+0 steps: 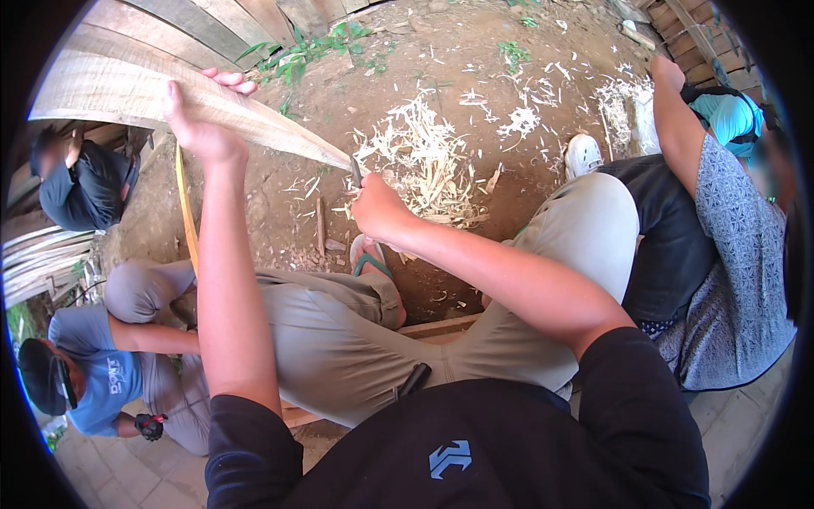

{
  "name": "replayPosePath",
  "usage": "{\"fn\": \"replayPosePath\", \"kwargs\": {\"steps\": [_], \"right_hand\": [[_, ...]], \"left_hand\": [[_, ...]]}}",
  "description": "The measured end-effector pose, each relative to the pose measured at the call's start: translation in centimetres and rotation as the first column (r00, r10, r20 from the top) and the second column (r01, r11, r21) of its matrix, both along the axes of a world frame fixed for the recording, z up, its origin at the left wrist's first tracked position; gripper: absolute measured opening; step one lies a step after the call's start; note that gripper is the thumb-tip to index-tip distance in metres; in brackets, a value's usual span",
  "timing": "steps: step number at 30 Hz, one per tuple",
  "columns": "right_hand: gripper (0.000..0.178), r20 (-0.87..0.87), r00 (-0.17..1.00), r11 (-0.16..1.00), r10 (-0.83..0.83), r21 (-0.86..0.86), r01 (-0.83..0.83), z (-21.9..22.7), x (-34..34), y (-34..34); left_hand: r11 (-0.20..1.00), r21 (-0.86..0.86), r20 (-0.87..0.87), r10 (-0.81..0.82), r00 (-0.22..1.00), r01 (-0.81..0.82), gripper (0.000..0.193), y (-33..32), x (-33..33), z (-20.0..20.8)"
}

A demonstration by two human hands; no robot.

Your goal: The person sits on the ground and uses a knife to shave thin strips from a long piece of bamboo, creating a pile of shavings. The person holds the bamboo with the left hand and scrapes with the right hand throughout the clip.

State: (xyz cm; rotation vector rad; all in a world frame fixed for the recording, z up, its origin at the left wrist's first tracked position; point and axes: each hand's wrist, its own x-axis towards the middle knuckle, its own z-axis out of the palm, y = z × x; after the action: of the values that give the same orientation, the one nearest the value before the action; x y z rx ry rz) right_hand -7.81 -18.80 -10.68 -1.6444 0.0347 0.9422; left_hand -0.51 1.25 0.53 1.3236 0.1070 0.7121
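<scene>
A long pale wooden board [110, 89] runs from the upper left and narrows to a tip near the middle of the view. My left hand [208, 127] grips its broad part, thumb on the near side and fingertips over the far edge. In my right hand [379, 208], closed in a fist, is a knife [356, 172] whose short dark blade lies against the board's narrow tip. The fist hides its handle. Beneath and beyond the tip, a heap of wood shavings [420, 157] covers the brown dirt.
On the left sits a person in a cap [110, 373], with another in dark clothes [89, 178] behind. To the right, close to my knee, is a person in a patterned garment [729, 254]. A thin yellowish strip [185, 208] stands beside my left forearm. Planks [161, 30] line the upper left.
</scene>
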Motion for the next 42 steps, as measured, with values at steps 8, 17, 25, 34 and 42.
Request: {"fn": "replayPosePath", "kwargs": {"steps": [8, 17, 25, 34, 42], "right_hand": [[0.027, -0.079, 0.995, 0.997, -0.06, 0.051, 0.064, -0.1, -0.6, 0.0], [0.039, -0.11, 0.993, 0.999, -0.033, 0.024, 0.036, 0.2, -1.0, 0.2], [0.038, -0.186, 0.98, 0.996, -0.07, 0.044, 0.079, 0.8, -0.5, 0.0], [0.041, -0.179, 0.98, 0.995, -0.089, 0.038, 0.097, 0.9, -0.7, 0.0], [0.037, -0.101, 0.993, 0.998, -0.055, -0.014, 0.054, 0.6, -0.2, 0.1]], "left_hand": [[0.999, -0.025, 0.009, -0.03, 1.0, 0.03, 0.068, -0.3, 0.1, 0.0], [0.994, -0.046, 0.044, -0.098, 0.994, 0.1, 0.066, 0.8, -0.1, -0.4], [0.998, 0.002, 0.003, -0.067, 0.998, 0.067, 0.07, -0.7, -0.9, 0.1], [0.991, -0.026, 0.06, -0.132, 0.989, 0.134, 0.065, -0.6, -0.6, -0.2], [0.995, -0.036, 0.033, -0.093, 0.995, 0.094, 0.066, -0.4, -0.4, -0.2]]}}
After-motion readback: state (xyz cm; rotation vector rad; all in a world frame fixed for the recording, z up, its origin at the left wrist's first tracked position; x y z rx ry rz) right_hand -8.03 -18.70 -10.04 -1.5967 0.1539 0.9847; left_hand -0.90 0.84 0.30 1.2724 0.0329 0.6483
